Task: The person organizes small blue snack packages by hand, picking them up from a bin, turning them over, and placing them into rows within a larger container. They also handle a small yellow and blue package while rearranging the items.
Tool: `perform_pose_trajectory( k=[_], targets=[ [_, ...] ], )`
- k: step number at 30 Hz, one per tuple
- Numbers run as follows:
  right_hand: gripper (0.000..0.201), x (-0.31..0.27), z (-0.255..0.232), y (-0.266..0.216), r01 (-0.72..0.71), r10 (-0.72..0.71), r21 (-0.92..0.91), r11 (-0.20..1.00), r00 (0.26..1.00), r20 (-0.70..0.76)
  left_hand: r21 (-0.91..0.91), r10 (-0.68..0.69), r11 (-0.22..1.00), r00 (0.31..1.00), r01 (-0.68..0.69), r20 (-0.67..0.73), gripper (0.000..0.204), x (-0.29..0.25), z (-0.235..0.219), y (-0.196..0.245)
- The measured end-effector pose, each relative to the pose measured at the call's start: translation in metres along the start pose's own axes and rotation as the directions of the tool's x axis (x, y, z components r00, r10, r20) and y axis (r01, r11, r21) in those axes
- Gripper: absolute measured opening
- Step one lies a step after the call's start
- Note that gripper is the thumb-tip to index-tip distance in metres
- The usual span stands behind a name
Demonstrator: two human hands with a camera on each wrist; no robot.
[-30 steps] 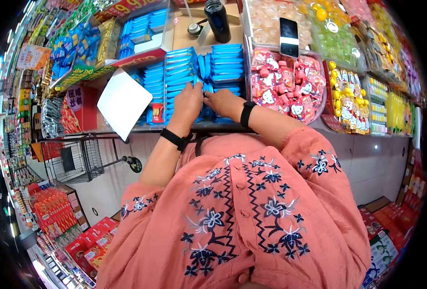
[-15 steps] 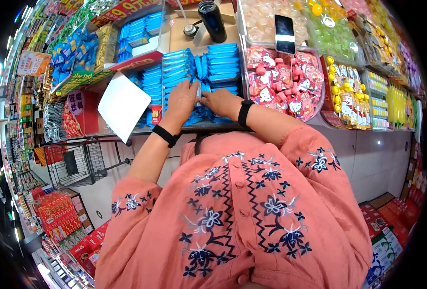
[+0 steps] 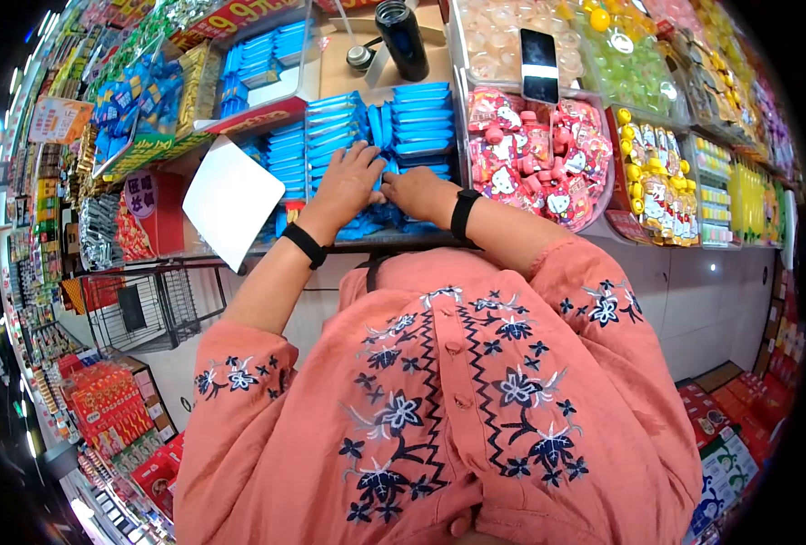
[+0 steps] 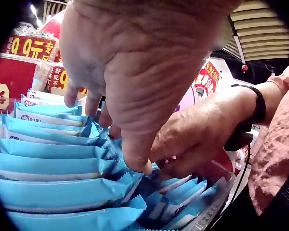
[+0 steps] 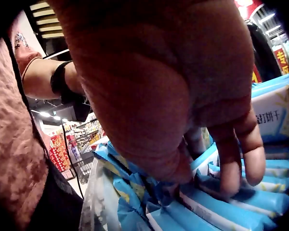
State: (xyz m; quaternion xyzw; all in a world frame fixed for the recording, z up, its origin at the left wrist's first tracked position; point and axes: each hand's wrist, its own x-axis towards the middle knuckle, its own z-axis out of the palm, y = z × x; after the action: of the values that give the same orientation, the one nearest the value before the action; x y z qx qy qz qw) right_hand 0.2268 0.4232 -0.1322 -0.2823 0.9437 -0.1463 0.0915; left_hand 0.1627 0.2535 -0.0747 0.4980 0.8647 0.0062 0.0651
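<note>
Rows of blue snack packets [image 3: 330,127] stand on edge in a clear bin, in front of me in the head view. My left hand [image 3: 347,186] lies over the middle rows, its fingers spread and straight. From close up, the left thumb [image 4: 137,154] points down at the packets' crimped ends. Beside it, my right hand [image 3: 421,193] reaches in from the right, thumb side close to the left thumb. In the right wrist view, its fingers [image 5: 229,168] point down onto packets [image 5: 216,207] that lean in a row. Part of the right fingertips is hidden among the wrappers.
A white board [image 3: 233,204] leans at the bin's left front. Behind stand a black bottle [image 3: 401,41] and a box of more blue packets [image 3: 262,59]. Rightward, a phone [image 3: 538,65] lies above a tub of pink pouches [image 3: 539,168]. A shopping cart [image 3: 144,313] stands lower left.
My left fingers, earlier drawn together close to the right hand, have spread apart over the packets, and the left wrist has shifted slightly left. The right hand has barely moved.
</note>
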Motion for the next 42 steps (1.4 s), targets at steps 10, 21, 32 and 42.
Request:
perform_pose_trajectory(
  k=[10, 21, 32, 42],
  targets=[
    [0.021, -0.001, -0.003, 0.002, 0.019, -0.018, 0.036, 0.999, 1.000, -0.022, 0.181, -0.025, 0.983, 1.000, 0.023, 0.009, 0.056, -0.004, 0.033, -0.005],
    [0.016, -0.015, -0.004, -0.001, -0.114, 0.144, 0.185, 0.976, 0.977, -0.157, 0.030, 0.003, 1.000, 0.986, 0.002, -0.166, 0.042, 0.006, 0.014, -0.007],
    [0.019, 0.000, 0.009, 0.000, -0.271, 0.313, 0.320, 0.908, 0.946, -0.084, 0.207, 0.025, 0.978, 0.997, -0.009, -0.075, 0.016, 0.030, 0.038, -0.011],
    [0.018, 0.008, 0.013, 0.001, -0.348, 0.418, 0.459, 0.818, 0.907, -0.057, 0.137, 0.115, 0.984, 0.993, -0.112, -0.015, 0.012, 0.025, 0.041, -0.022]
  ],
)
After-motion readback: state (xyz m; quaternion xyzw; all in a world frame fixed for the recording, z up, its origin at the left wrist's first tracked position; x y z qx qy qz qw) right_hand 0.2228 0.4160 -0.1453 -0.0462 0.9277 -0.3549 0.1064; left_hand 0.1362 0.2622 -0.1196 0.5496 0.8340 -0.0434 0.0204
